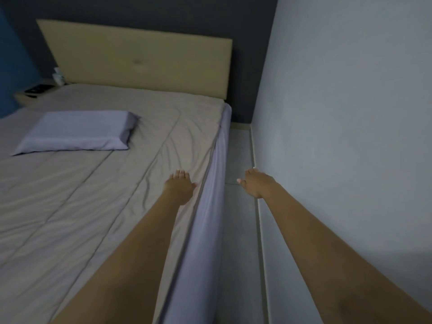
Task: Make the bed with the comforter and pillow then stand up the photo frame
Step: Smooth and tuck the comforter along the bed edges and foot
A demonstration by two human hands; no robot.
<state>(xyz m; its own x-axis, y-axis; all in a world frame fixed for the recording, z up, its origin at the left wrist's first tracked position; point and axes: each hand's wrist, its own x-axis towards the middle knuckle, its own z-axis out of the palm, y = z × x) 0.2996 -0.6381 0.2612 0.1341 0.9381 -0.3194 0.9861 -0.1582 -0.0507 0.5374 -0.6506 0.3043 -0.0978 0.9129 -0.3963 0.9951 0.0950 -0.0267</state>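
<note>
From the head camera, your left hand (pixel 180 187) lies flat, fingers straight, on the grey comforter (pixel 98 195) at the bed's right edge, likely smoothing wrinkles there. Your right hand (pixel 256 183) hangs over the floor (pixel 238 206) between bed and wall (pixel 350 113), fingers loose, holding nothing. The lilac pillow (pixel 77 132) lies on the comforter, well short of the headboard (pixel 140 59). No photo frame can be made out.
</note>
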